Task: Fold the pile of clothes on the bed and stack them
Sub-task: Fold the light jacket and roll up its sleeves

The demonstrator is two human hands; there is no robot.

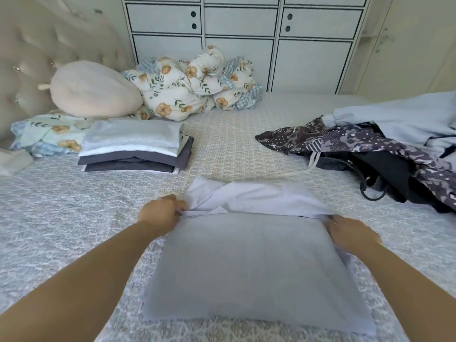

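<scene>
Pale grey-lavender garment (pixel 256 262) lies flat on bed (pixel 61 218), centre-near, directly in front of the person. Roughly rectangular as it lies; long axis runs near-to-far, near edge towards camera, far end pointing at the cupboard wall (pixel 239 45). Near part smooth, single flat panel, even grey tone. Far part is whiter, rumpled, bunched into a twist across the width w/ creases; a dark seam or edge shows at the line where the two parts meet. Left hand (pixel 160 213) at garment's left edge on that line, fingers curled, pinching the cloth fold. Right hand (pixel 350 233) at right edge, same line, fingers bent onto the cloth edge and gripping it; fingertips partly hidden in fabric. Both forearms bare, reaching in from bottom corners. Folded stack (pixel 135 146) sits far-left on bed, well apart from the garment: light grey-white pieces on top, dark grey below, edges roughly squared. Unfolded pile (pixel 370 154) at right: patterned purple-grey piece, black items w/ cords, a light blue garment (pixel 407 119) draped over its far side. White cord (pixel 313 159) trails from pile towards garment's far end; contact: cannot tell. Behind stack: floral pillow (pixel 47 134), round cream cushion (pixel 93 90), crumpled floral quilt (pixel 197 82), tufted headboard (pixel 29 58) at left.
</scene>
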